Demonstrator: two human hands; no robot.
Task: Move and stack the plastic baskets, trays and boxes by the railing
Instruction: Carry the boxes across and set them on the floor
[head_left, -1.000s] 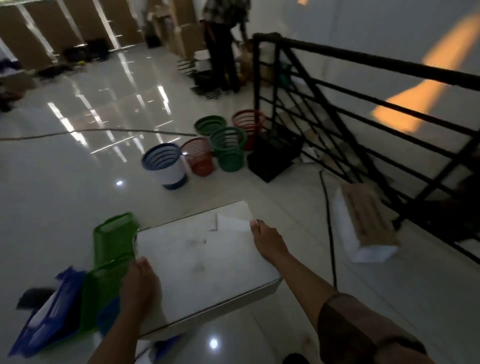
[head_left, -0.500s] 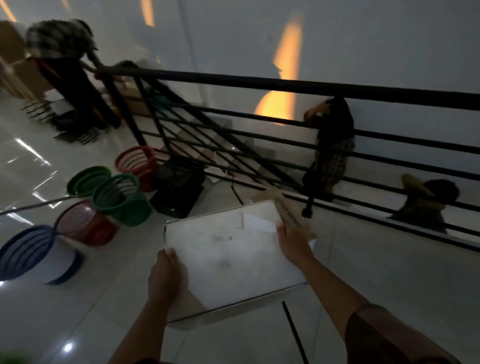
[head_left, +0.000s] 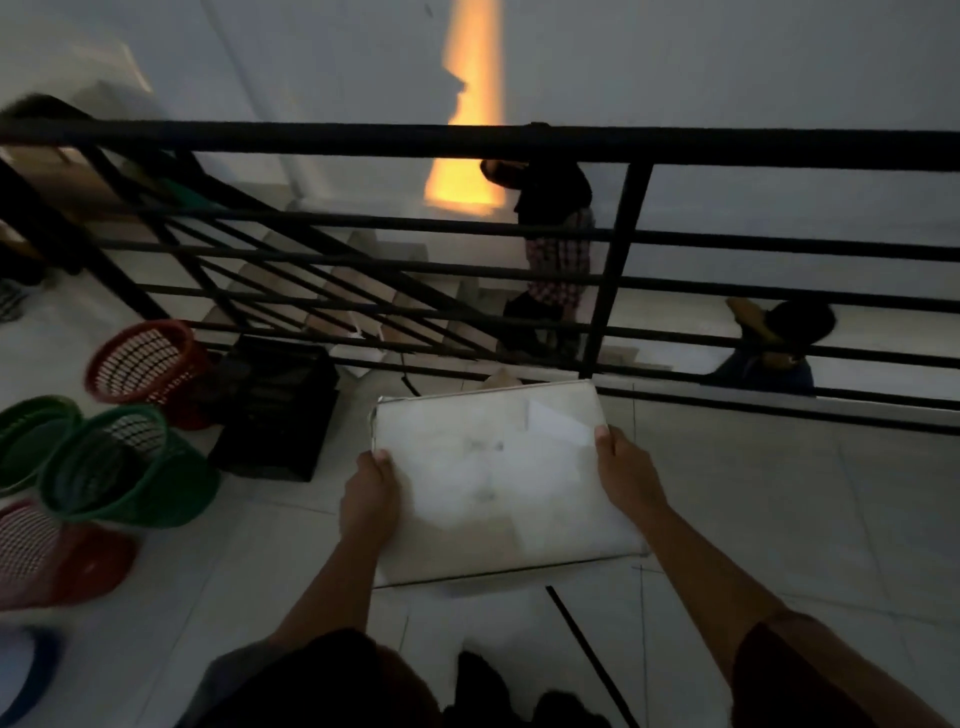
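White box (head_left: 498, 483) held flat above the tiled floor (head_left: 779, 519), in front of the person, its far edge near the foot of the black railing (head_left: 467, 143). A pale paper patch sits at the far right corner of the lid (marks on the lid too blurred to read).

Left hand (head_left: 370, 499) grips the box's left edge, fingers curled under it, thumb on top. Right hand (head_left: 626, 475) grips the right edge the same way, thumb lying on the lid near the paper patch. Fingertips below the box are hidden.

Left of the box, on the floor: a black crate (head_left: 280, 410) just beside the railing. Further left, a red basket (head_left: 148, 364) touching the crate, two green baskets (head_left: 119, 467) lying tilted, another red basket (head_left: 57, 556) near the frame edge, and a blue and white basket (head_left: 26, 670) cut off at the bottom left corner.

A thin black cable (head_left: 592, 654) runs across the floor under the box.

Behind the railing: stairs (head_left: 332, 291) going down, a person in a checked garment (head_left: 558, 260) on them, another person (head_left: 779, 348) lower right
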